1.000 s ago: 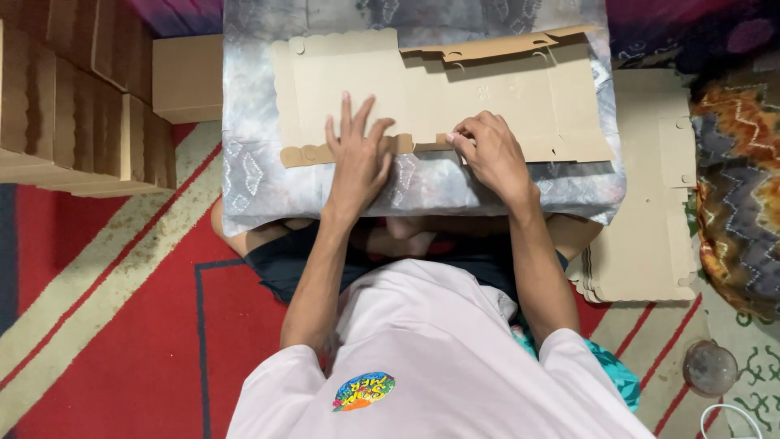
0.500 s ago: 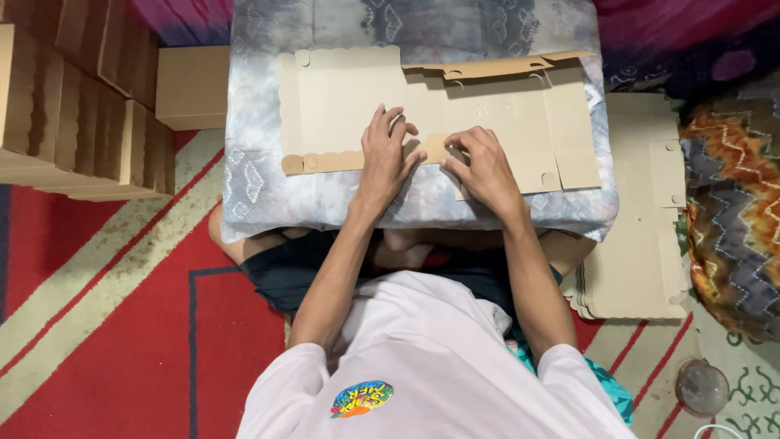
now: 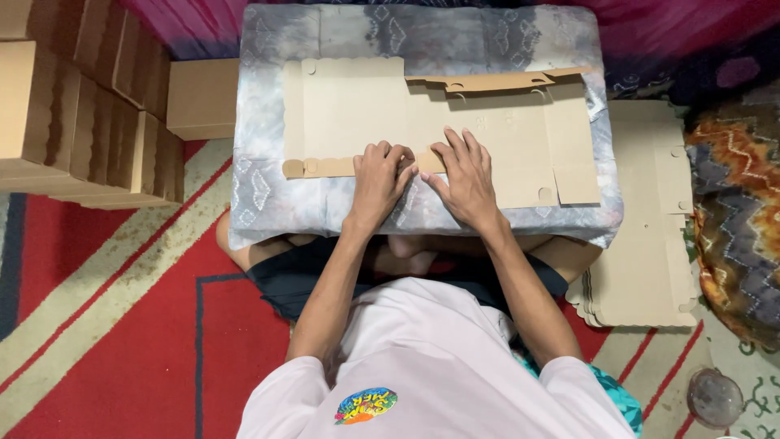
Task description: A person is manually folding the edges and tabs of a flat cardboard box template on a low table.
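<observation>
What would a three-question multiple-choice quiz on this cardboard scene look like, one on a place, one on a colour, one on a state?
1. Where does the stack of flat cardboard sheets lie?
A. on the floor at the picture's right
B. on top of the cushion
C. on the person's lap

2. What colour is most of the rug?
A. green
B. red
C. black

3. How does the cardboard blank lie?
A. rolled into a tube
B. standing on its edge
C. spread flat, both hands pressing its near flap

Answers: 1 A, the sheets lie beside the grey patterned cushion, on the floor. 2 B, red with pale stripes. 3 C, the left hand and right hand rest side by side on the folded near strip.
</observation>
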